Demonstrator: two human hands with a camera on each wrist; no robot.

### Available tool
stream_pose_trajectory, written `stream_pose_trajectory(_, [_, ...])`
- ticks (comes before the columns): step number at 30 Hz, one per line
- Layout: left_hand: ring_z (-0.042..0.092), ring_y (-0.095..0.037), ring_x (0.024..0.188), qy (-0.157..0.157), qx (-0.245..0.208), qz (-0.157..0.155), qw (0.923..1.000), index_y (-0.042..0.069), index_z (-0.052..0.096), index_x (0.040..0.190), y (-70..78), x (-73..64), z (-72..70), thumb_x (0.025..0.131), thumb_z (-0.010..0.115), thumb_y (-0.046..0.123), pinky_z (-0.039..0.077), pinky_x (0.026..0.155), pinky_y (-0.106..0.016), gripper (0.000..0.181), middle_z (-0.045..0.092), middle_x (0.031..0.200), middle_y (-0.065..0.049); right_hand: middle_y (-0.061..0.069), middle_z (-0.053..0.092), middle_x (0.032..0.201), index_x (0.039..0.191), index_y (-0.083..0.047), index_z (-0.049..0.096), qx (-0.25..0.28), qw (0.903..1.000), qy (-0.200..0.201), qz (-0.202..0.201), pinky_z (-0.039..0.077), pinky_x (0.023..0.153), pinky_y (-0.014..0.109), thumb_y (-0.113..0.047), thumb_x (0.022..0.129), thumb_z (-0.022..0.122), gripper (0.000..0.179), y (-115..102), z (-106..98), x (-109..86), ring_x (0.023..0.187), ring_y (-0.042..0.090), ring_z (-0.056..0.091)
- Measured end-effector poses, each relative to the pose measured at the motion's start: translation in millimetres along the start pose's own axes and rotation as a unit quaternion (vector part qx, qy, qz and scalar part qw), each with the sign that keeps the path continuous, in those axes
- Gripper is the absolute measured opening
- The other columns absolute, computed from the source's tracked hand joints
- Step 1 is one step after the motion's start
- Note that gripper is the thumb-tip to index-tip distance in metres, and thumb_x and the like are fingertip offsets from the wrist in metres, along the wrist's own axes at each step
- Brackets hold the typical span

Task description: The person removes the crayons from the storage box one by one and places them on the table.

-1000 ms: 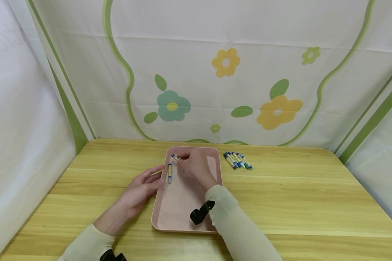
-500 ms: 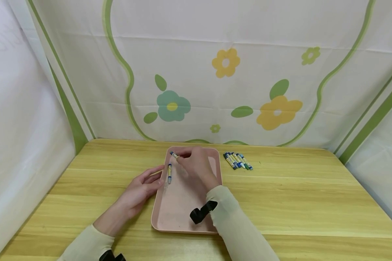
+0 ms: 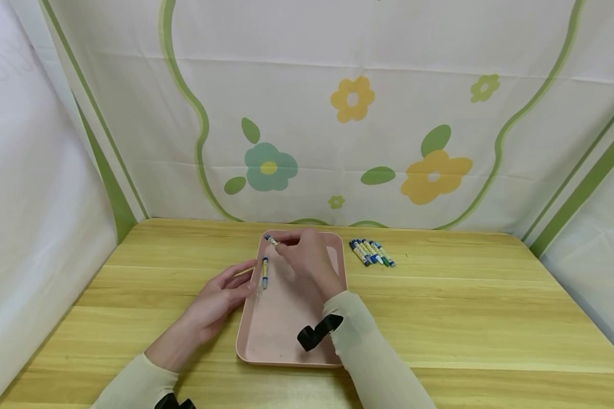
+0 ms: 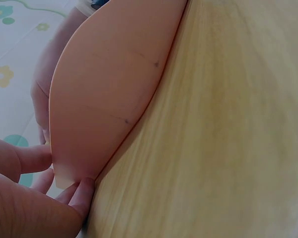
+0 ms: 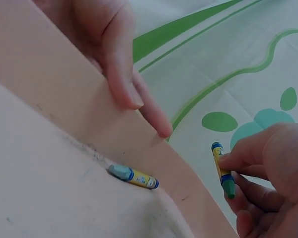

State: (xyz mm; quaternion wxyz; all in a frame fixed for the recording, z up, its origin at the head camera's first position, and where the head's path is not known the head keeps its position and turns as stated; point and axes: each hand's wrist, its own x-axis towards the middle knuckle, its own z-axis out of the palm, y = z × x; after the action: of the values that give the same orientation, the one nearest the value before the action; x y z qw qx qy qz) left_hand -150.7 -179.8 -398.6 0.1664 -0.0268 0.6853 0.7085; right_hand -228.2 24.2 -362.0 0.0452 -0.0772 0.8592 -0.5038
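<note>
My right hand (image 3: 307,258) pinches a green crayon (image 5: 222,166) with a yellow wrapper between thumb and fingers. It holds the crayon over the far left corner of a pink tray (image 3: 286,335), blue end toward the corner. A pale blue-grey crayon (image 3: 265,274) in a similar wrapper lies in the tray along its left wall. With the thumb over the rim and other fingers against the outer wall, my left hand (image 3: 220,298) holds the tray's left side. Smudges mark the tray floor beside the lying crayon in the right wrist view.
To the right of the tray, several crayons (image 3: 372,253) in blue, white and green lie side by side on the wooden table (image 3: 465,318). A white cloth (image 3: 307,130) printed with flowers hangs along the table's back edge, and more cloth stands at both sides.
My right hand has shifted slightly away from me with the green crayon, bringing its blue end nearer the tray's far left corner. The left hand and the lying crayon keep their places.
</note>
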Motion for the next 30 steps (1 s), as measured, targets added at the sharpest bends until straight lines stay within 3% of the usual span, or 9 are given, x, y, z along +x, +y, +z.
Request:
stream_pose_trajectory(8, [0.044,-0.033,0.154,0.001,0.001,0.000,1.0000,0.013,0.037,0.165,0.3,-0.1,0.6,0.108,0.059,0.015,0.049,0.107,-0.020,0.060,0.036,0.171,-0.019,-0.009,0.079,0.122,0.116,-0.033,0.083,0.005,0.9998,-0.005,0.021,0.057,0.088,0.031,-0.020,0.097,0.078,0.024,-6,-10,-1.9,0.115,0.011,0.070])
stream_pose_trajectory(13, [0.043,-0.033,0.155,0.000,0.000,-0.002,1.0000,0.013,0.037,0.165,0.4,-0.2,-0.1,0.109,0.057,0.014,0.049,0.106,-0.020,0.059,0.035,0.171,-0.019,-0.016,0.080,0.112,0.109,-0.043,0.083,-0.064,0.9975,0.016,0.025,0.056,0.086,0.031,-0.034,0.095,0.080,0.017,-10,-19,-6.0,0.105,0.009,0.070])
stream_pose_trajectory(16, [0.042,-0.033,0.155,-0.002,0.000,-0.003,1.0000,0.014,0.036,0.165,0.1,0.0,-0.4,0.109,0.057,0.014,0.049,0.107,-0.021,0.060,0.035,0.172,-0.019,-0.015,0.080,0.107,0.107,-0.041,0.084,-0.080,0.9962,0.027,0.024,0.057,0.085,0.034,-0.036,0.094,0.081,0.014,-10,-25,-7.0,0.099,0.011,0.071])
stream_pose_trajectory(22, [0.042,-0.033,0.155,0.001,0.002,-0.003,1.0000,0.014,0.037,0.165,-0.4,0.5,-0.4,0.109,0.058,0.014,0.049,0.109,-0.022,0.059,0.034,0.172,-0.019,0.000,0.080,0.115,0.112,-0.021,0.085,0.003,0.9998,0.012,0.014,0.060,0.080,0.032,-0.019,0.096,0.079,0.017,-3,-37,-6.1,0.099,0.018,0.073])
stream_pose_trajectory(30, [0.043,-0.032,0.154,0.002,-0.001,-0.001,1.0000,0.013,0.038,0.164,-0.5,0.8,0.2,0.108,0.058,0.013,0.049,0.107,-0.020,0.059,0.035,0.172,-0.019,0.001,0.080,0.114,0.112,-0.020,0.085,0.019,0.9985,0.036,0.036,0.060,0.083,0.033,-0.019,0.095,0.080,0.017,8,-56,-10.0,0.102,0.021,0.072])
